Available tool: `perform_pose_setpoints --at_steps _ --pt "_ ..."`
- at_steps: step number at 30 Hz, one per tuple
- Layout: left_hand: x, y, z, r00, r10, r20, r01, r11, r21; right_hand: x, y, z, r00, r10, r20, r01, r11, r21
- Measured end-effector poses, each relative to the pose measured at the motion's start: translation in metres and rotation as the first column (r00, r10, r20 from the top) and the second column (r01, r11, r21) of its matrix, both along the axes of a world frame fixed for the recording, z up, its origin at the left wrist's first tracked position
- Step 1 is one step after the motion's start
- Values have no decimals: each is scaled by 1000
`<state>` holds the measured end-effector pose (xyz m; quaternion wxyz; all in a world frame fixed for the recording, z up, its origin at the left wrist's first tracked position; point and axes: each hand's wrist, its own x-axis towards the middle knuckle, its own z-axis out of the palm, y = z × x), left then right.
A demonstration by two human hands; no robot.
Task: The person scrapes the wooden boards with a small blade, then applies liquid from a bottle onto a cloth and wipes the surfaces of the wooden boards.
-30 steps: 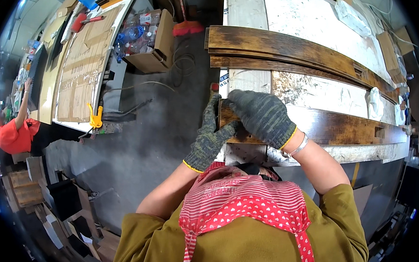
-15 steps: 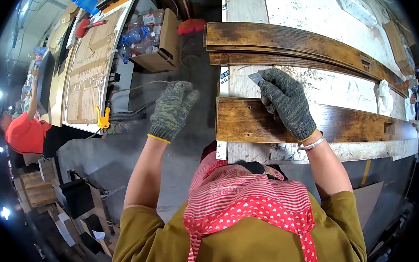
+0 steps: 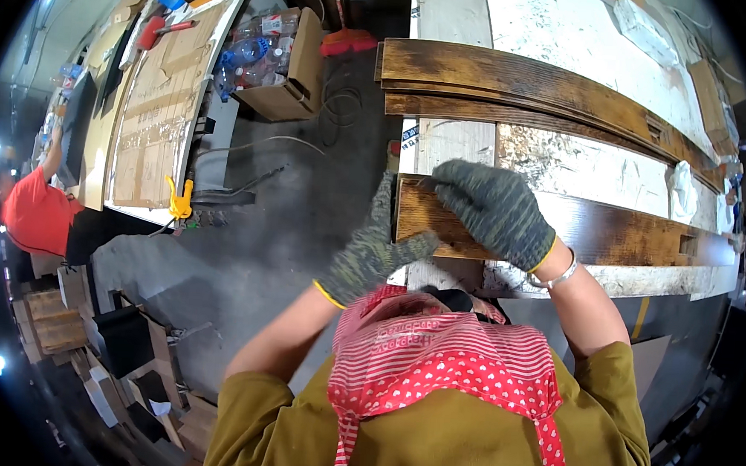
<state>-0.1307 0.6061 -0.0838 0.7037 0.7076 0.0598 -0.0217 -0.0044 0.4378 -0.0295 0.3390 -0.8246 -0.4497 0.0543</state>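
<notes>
Head view: we are pressing our right hand (image 3: 491, 210) flat, fingers together, on the near end of the brown wooden board (image 3: 612, 233) lying on the bench (image 3: 565, 164). Our left hand (image 3: 375, 248) (gloved too) is touching the board's end, fingers loosely curled.

Board (image 3: 612, 235) lies on bench (image 3: 565, 164), w/ approx. two boards (image 3: 519, 84) behind it.

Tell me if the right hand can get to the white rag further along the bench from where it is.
Probably yes. The right hand lies on the near plank, and the rag sits on the bench just beyond that plank, to the right. Nothing stands between them, though it looks like a long stretch.
</notes>
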Motion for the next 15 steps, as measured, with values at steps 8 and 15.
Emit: perform_pose_setpoints --at_steps 8,15 --pt "-17 -17 -6 989 136 -65 -122 975 186 34 5 -12 854 -21 519 37 999 -19" --pt "-76 44 -59 962 227 -152 -262 923 -283 2 -44 17 589 -466 -660 624 781 5"
